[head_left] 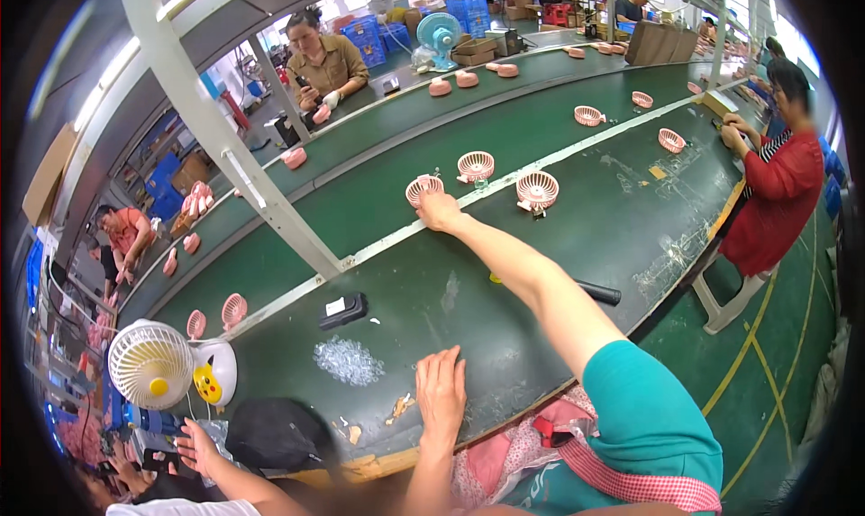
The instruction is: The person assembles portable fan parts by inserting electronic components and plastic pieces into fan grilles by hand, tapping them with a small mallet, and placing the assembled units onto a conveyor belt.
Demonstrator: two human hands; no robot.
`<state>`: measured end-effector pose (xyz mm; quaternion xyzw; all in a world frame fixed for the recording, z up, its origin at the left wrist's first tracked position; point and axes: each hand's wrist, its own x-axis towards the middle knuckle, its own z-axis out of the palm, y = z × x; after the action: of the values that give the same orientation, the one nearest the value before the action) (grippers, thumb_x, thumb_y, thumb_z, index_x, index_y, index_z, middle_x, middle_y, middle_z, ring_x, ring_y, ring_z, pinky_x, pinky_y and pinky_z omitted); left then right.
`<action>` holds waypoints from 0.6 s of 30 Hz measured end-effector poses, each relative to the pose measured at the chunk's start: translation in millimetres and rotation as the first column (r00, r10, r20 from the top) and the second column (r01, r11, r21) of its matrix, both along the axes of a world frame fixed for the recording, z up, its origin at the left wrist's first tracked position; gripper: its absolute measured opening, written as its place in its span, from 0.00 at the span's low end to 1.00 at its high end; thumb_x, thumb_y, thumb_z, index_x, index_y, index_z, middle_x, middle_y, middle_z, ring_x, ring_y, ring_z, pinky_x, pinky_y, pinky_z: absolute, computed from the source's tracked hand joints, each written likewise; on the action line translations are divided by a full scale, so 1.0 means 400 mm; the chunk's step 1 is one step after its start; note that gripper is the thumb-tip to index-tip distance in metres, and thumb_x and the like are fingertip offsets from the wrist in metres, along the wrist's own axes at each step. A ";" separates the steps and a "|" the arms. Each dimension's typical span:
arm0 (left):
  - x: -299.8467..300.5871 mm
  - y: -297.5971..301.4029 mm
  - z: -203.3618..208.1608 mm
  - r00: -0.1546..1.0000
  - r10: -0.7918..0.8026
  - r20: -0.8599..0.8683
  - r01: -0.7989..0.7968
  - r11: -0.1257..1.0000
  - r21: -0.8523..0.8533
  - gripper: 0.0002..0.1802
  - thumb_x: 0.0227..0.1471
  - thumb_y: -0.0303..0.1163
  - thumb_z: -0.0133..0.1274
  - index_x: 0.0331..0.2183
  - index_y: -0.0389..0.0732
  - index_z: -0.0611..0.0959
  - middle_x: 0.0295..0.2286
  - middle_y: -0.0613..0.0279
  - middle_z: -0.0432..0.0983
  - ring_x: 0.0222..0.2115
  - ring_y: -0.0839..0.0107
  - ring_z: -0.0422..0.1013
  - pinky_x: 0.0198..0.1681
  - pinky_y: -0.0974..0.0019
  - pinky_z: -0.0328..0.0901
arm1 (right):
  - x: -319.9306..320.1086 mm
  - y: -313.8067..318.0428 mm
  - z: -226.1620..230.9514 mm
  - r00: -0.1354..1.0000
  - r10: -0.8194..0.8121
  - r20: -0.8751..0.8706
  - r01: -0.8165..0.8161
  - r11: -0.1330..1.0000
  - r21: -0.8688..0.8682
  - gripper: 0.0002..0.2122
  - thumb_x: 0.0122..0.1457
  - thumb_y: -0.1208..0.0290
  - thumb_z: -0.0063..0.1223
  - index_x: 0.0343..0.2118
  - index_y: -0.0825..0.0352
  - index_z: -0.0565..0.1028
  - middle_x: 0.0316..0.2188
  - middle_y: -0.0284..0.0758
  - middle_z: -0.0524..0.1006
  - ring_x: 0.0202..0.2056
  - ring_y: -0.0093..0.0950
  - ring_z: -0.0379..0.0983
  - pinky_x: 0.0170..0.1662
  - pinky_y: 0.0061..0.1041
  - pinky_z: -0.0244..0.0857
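Observation:
My right arm reaches across the dark green bench, and my right hand [439, 210] closes on a pink round fan housing [423, 189] at the belt's near edge. Its fingers are partly hidden behind the housing. Two more fan housings are close by: one [476, 166] on the green belt and another [538, 190] at the bench's far edge, with small metal parts attached. My left hand [441, 394] lies on the bench near its front edge, fingers stretched out, holding nothing. A pile of small clear pieces [349, 361] is to its left, beyond torn brown scraps [399, 408].
A black device [343, 311] and a dark cylindrical tool [597, 292] lie on the bench. At left stand a white fan [151, 363] and a black cloth-like item [279, 433], near another person's hand [198, 448]. A grey post [234, 147] rises beside the belt. A co-worker in red [782, 187] is at right.

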<state>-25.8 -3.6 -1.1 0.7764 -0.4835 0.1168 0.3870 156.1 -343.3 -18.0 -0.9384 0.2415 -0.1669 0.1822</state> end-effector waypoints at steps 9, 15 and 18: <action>0.005 0.025 0.000 0.992 0.116 -0.056 -0.120 0.990 -0.075 0.19 0.52 0.21 0.58 0.47 0.37 0.79 0.42 0.52 0.75 0.45 0.52 0.68 0.50 0.54 0.63 | -0.272 0.143 0.067 0.822 0.332 0.463 -0.388 0.921 0.027 0.05 0.57 0.80 0.49 0.36 0.69 0.72 0.39 0.44 0.71 0.42 0.42 0.67 0.48 0.37 0.62; 0.020 0.019 0.056 0.991 0.106 0.077 -0.086 0.969 -0.232 0.18 0.49 0.17 0.56 0.44 0.39 0.82 0.46 0.56 0.75 0.49 0.55 0.68 0.53 0.54 0.61 | -0.542 0.232 0.074 0.757 0.579 0.302 -0.618 0.785 0.046 0.07 0.51 0.88 0.48 0.30 0.70 0.74 0.48 0.42 0.75 0.55 0.41 0.68 0.55 0.36 0.65; 0.046 0.011 0.054 0.995 -0.003 0.103 0.005 1.000 -0.018 0.23 0.47 0.13 0.50 0.45 0.40 0.82 0.46 0.58 0.75 0.51 0.56 0.68 0.60 0.48 0.56 | -0.573 0.261 0.077 0.741 0.602 0.298 -0.645 0.761 0.067 0.07 0.49 0.87 0.51 0.31 0.70 0.75 0.44 0.43 0.77 0.56 0.45 0.69 0.58 0.39 0.64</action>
<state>-7.4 0.7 20.5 0.7647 -0.5034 0.1605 0.3689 -73.0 -238.8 12.7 -0.9162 -0.1004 -0.1962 0.3346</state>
